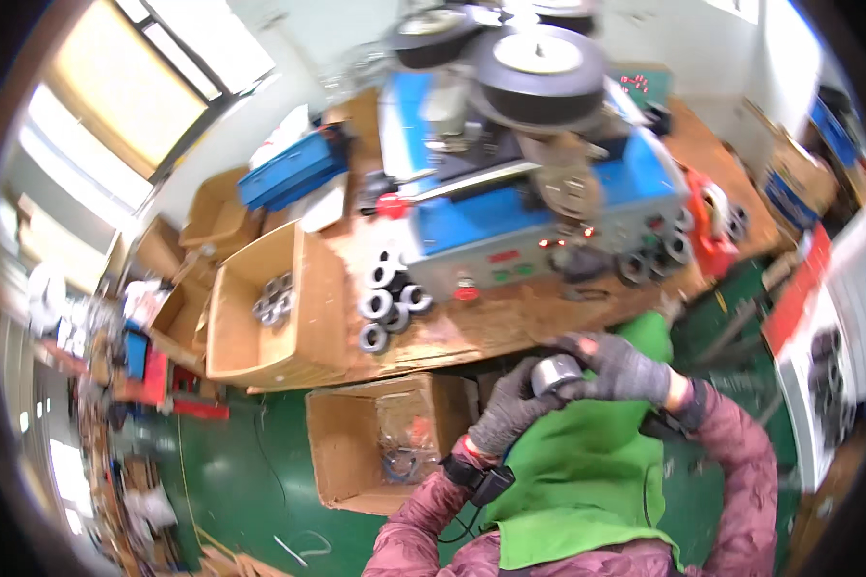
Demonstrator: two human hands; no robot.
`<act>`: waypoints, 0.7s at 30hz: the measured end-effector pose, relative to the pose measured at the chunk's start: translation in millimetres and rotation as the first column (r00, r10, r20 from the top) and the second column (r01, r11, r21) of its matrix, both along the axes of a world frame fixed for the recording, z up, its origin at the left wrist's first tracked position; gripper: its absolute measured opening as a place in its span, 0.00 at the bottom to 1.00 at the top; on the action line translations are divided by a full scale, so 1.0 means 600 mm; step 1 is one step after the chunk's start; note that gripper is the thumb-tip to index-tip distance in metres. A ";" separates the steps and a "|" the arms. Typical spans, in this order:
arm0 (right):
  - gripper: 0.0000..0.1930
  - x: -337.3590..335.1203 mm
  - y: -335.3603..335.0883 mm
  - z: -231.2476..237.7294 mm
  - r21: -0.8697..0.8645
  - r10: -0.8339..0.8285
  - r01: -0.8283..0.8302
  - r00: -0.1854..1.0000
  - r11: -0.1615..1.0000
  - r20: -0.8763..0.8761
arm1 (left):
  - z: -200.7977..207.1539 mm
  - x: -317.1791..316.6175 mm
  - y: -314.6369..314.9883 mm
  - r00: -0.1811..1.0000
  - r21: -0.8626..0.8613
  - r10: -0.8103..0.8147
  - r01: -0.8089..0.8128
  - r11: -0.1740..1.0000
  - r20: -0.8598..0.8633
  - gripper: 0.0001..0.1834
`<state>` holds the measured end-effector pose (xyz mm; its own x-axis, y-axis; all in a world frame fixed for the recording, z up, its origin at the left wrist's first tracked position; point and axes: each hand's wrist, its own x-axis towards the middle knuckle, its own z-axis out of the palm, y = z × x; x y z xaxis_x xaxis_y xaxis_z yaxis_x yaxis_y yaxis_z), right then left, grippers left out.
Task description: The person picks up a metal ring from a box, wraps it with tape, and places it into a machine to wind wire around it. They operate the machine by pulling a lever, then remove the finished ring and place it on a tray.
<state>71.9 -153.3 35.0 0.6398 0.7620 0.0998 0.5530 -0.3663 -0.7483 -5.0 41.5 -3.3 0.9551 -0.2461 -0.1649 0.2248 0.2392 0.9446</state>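
Note:
In front of the green apron (587, 471), both my gloved hands are at one short silver metal cylinder (554, 373), which looks like the metal rings on the bench. My left hand (512, 412) wraps its fingers round the near left side. My right hand (627, 369) grips it from the right, fingers bent over its edge. Both gloves are dark grey. Just beyond my hands runs the front edge of the wooden workbench (462, 337). Several metal rings (377, 305) stand in a cluster left of the machine.
A blue-topped bench machine (548, 231) with dark round wheels fills the bench. A cardboard box (250, 351) with metal parts stands at its left; another box (342, 452) sits below. Further metal rings (656, 260) and an orange-red container (707, 231) are to the right.

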 end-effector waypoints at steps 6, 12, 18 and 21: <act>0.35 0.008 -0.019 -0.003 -0.121 -0.003 -0.028 0.969 0.992 -0.247 | 0.059 -0.020 0.129 0.923 -0.342 -0.026 -0.115 0.933 -0.384 0.33; 0.31 0.047 -0.139 -0.013 -0.005 -0.281 0.340 0.767 0.940 -0.577 | 0.244 -0.003 0.348 0.885 -0.005 0.450 -0.453 0.892 0.120 0.22; 0.23 0.087 -0.346 -0.097 -0.007 -0.540 0.622 0.674 0.783 -0.504 | 0.256 0.037 0.647 0.805 0.486 0.440 -0.592 0.643 0.397 0.19; 0.24 0.074 -0.443 -0.128 -0.052 -0.665 0.742 0.564 0.668 -0.489 | 0.189 0.035 0.810 0.891 0.903 0.164 -0.429 0.001 0.423 0.16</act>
<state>116.2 -419.1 -41.8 0.9627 0.0502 -0.2658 -0.2303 -0.3632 -0.9028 16.2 527.2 110.0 0.9322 0.3194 0.1704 0.2374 -0.8947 0.3784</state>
